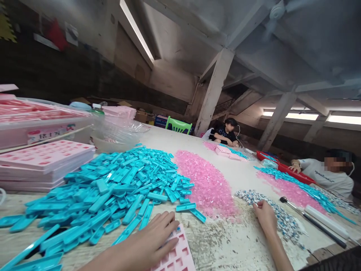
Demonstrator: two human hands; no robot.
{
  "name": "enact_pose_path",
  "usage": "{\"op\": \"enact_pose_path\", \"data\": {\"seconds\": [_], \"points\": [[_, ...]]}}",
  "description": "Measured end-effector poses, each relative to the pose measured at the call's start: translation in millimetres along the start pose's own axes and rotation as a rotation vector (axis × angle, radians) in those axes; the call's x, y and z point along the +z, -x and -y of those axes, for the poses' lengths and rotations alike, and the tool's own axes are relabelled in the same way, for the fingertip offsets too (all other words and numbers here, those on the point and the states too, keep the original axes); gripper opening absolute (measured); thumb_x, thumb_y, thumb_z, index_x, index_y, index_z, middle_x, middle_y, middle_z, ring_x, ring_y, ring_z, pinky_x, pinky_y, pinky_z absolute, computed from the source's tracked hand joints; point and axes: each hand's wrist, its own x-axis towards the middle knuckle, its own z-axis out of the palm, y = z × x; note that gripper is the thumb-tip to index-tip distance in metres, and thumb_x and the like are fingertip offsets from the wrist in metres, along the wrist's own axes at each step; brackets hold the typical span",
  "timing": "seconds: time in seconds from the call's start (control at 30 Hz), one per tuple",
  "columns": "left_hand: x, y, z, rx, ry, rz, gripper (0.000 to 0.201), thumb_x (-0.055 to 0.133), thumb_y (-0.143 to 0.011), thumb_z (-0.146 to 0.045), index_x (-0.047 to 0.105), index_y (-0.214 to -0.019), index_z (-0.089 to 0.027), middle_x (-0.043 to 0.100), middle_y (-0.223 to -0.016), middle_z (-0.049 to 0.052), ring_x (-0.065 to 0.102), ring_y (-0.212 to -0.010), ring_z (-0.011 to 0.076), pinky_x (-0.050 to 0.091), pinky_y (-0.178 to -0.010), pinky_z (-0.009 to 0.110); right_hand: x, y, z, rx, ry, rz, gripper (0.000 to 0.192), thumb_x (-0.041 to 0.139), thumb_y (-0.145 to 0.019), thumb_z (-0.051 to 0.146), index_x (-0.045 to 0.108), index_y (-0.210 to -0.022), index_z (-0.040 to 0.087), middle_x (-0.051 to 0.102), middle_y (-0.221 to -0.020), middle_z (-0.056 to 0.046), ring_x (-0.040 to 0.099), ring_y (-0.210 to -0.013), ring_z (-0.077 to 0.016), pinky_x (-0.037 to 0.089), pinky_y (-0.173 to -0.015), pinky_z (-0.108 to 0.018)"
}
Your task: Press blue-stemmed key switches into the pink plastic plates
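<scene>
Left hand (153, 241) lower centre of frame, flat on a compartment tray (177, 258) at the table's (225, 241) near edge. Heap of long clips (118, 188) fills left and centre, directly behind that hand. Mound of small beads (208, 184) right of the clips. Right hand (265, 216) lower right, fingertips at a strip of small capsules (278, 214). Rod tool (313, 222) further right. Stacked trays (45, 162) mid-left edge, clear bowl (115, 137) behind the heap. Two people sit at the far and right sides.

My left hand (153, 237) lies flat, fingers spread (palm down); my right hand (265, 216) reaches forward, fingers curled.
</scene>
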Motion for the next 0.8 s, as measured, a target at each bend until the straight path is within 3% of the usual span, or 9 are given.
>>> {"op": "enact_pose_path", "data": {"seconds": [0.17,0.37,0.53,0.67,0.8], "points": [[-6.0,-1.4,-2.9,0.061,-0.011,-0.044,0.043,0.036,-0.099,-0.046,0.056,-0.128,-0.021,0.053,-0.134,0.014,0.047,-0.126,0.0327,0.035,-0.111,0.050,-6.2,10.8,40.0,0.030,-0.543,0.091,0.014,0.062,-0.095,0.025,0.062,-0.088,0.013,0.064,-0.080,0.001,0.064,-0.071,-0.0127,0.055,-0.065,-0.027],[-16.8,-2.3,-0.5,0.118,0.024,-0.028,0.045,0.026,-0.102,-0.047,0.059,-0.121,-0.022,0.056,-0.119,0.010,0.051,-0.113,0.0254,0.037,-0.107,0.040,-0.9,31.0,130.5,-0.117,-1.063,0.343,0.014,0.061,-0.095,0.026,0.062,-0.095,0.013,0.068,-0.089,-0.002,0.069,-0.080,-0.0148,0.058,-0.074,-0.032],[-28.3,-1.9,6.4,0.104,0.129,0.101,0.044,0.039,-0.099,-0.047,0.054,-0.130,-0.019,0.051,-0.131,0.011,0.046,-0.125,0.0267,0.032,-0.110,0.038,29.9,62.4,178.1,-0.193,-1.192,0.586,0.014,0.064,-0.093,0.027,0.063,-0.093,0.013,0.064,-0.078,0.002,0.064,-0.069,-0.0116,0.056,-0.067,-0.028],[-33.4,-2.7,9.6,0.066,0.226,0.163,0.039,0.048,-0.096,-0.046,0.055,-0.125,-0.023,0.054,-0.128,0.006,0.051,-0.122,0.0231,0.038,-0.104,0.030,45.9,86.6,181.6,-0.231,-1.165,0.770,0.030,0.078,-0.078,0.041,0.064,-0.082,0.014,0.062,-0.067,0.004,0.059,-0.057,-0.0093,0.050,-0.055,-0.022],[-31.8,-4.5,10.9,0.058,0.279,0.172,0.035,0.050,-0.094,-0.045,0.055,-0.120,-0.022,0.055,-0.125,0.004,0.053,-0.118,0.0207,0.039,-0.100,0.026,46.8,96.3,181.3,-0.242,-1.111,0.864,0.046,0.087,-0.056,0.052,0.066,-0.075,0.017,0.060,-0.060,0.004,0.056,-0.052,-0.0094,0.046,-0.050,-0.021]]}}
